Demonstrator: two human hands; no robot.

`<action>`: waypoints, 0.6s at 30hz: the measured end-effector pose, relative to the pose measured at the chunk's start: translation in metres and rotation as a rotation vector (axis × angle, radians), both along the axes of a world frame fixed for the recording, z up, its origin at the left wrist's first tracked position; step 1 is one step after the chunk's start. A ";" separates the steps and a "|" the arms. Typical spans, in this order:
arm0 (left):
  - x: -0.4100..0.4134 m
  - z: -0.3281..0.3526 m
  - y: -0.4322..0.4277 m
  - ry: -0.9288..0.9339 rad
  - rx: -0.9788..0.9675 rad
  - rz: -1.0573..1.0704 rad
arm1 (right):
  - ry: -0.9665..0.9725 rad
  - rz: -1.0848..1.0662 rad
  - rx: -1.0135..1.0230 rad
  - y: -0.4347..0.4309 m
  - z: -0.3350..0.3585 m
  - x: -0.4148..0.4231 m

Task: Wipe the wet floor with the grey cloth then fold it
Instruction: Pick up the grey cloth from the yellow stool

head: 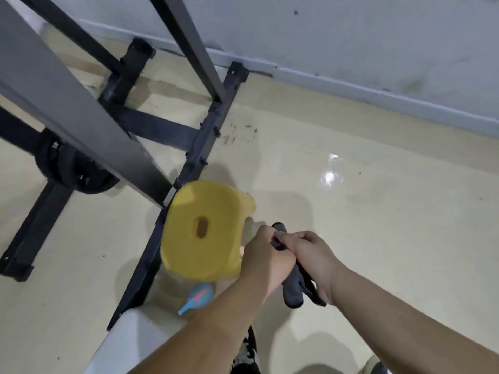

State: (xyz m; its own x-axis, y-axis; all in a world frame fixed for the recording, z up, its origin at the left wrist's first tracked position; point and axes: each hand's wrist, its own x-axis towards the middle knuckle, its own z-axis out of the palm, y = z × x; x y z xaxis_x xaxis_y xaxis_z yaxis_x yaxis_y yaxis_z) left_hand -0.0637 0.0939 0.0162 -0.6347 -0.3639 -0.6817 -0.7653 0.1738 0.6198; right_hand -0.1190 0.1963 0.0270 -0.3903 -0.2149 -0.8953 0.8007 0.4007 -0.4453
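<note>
Presently, head view, one frame, looking down.

1. Cloth [293, 291]: dark grey, bunched into a rope, held in the air above the floor [391, 225], just right of the stool [205, 228]. One end pokes out above the knuckles; the other hangs below the wrists. Not folded.

2. Left hand [266, 256]: fingers curled round the upper part of the cloth.

3. Right hand [310, 255]: closed on the cloth too, touching the left hand; the loose end hangs beneath it.

4. Floor: pale, glossy. A bright sheen [330, 176] lies well beyond the hands, near the wall [351, 36]; whether it is water or only lamp glare cannot be told. Dark specks [235, 136] lie beside the frame [194, 155].

5. Stool: yellow, hole in the seat, standing against the black frame.

6. Blue item [197, 298]: below the stool, possibly footwear; too blurred to say.

Progress, as a judgement: the cloth is off the floor and gathered in both hands, which suits either wringing or the start of folding. Wiping cannot be confirmed as finished, given the sheen. The fold remains to be done: the cloth must be spread flat first.
</note>
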 end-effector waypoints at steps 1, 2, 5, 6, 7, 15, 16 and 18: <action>-0.005 0.015 0.017 0.000 0.112 0.091 | -0.017 -0.038 -0.036 0.018 0.012 -0.007; -0.011 0.030 0.035 0.005 0.230 0.155 | -0.023 -0.062 -0.072 0.039 0.027 -0.015; -0.032 0.069 0.093 0.013 0.495 0.284 | -0.002 -0.063 -0.190 0.110 0.066 -0.037; -0.037 0.077 0.106 0.008 0.511 0.303 | -0.006 -0.081 -0.192 0.129 0.071 -0.040; -0.044 0.084 0.120 0.006 0.496 0.300 | -0.006 -0.106 -0.187 0.149 0.077 -0.043; -0.113 0.125 0.222 -0.055 0.204 -0.125 | 0.121 -0.360 -0.166 0.282 0.111 -0.093; -0.123 0.119 0.231 -0.045 0.210 -0.167 | 0.118 -0.415 -0.185 0.294 0.104 -0.101; -0.141 0.096 0.247 -0.025 0.216 -0.233 | 0.108 -0.500 -0.204 0.312 0.080 -0.115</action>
